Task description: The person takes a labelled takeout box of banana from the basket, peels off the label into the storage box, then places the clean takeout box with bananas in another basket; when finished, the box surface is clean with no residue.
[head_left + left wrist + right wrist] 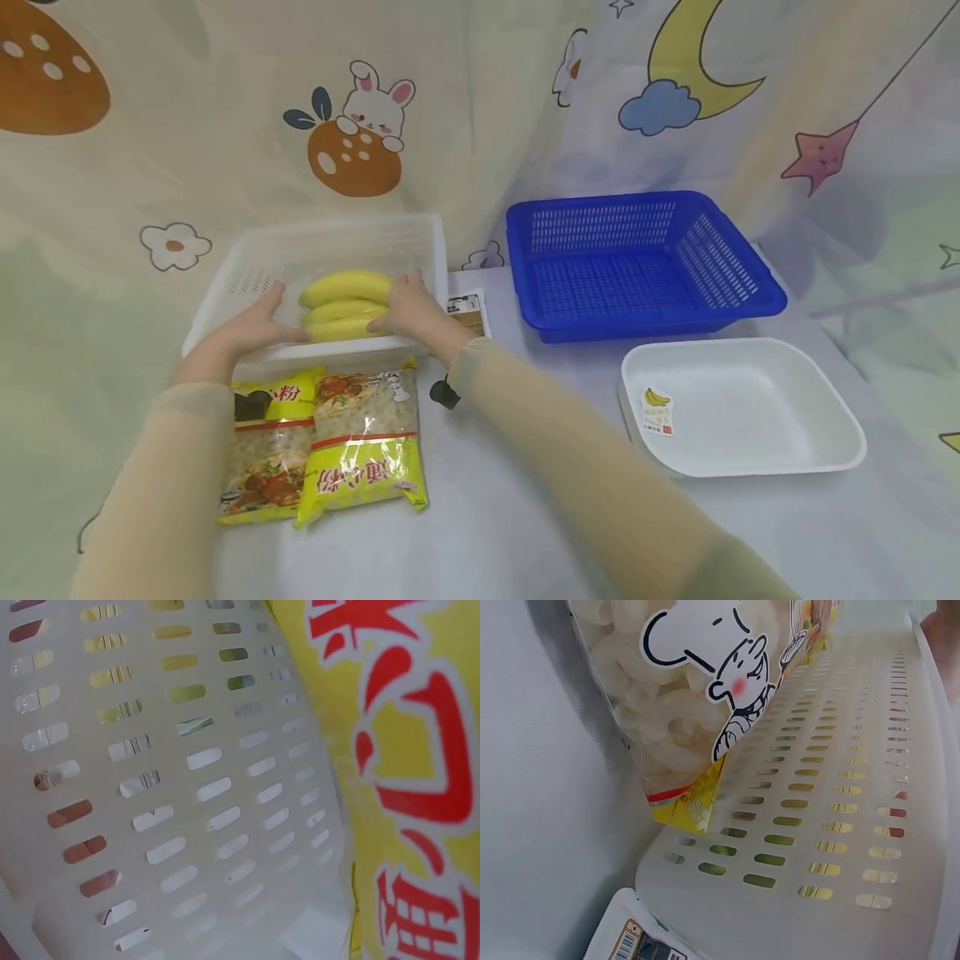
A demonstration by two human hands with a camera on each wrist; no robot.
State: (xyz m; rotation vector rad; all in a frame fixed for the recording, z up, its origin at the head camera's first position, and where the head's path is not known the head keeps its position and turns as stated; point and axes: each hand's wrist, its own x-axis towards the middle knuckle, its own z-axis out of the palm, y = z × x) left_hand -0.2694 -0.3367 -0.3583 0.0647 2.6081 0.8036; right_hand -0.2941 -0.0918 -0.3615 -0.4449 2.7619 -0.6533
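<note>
Several yellow bananas lie side by side in a white slotted basket at the back left. My left hand reaches over the basket's front rim with fingers spread; its thumb is at the bananas' left end. At their right end, my right hand grips them between thumb and fingers. In both wrist views the basket wall hides most of the bananas; yellow shows through the slots. Two yellow-and-clear pasta bags, a left bag and a right bag, lean against the basket's front.
A blue slotted basket stands at the back right. In front of it sits a white tray with a banana-picture label on its left side. A printed package lies beside the white basket. A patterned cloth hangs behind.
</note>
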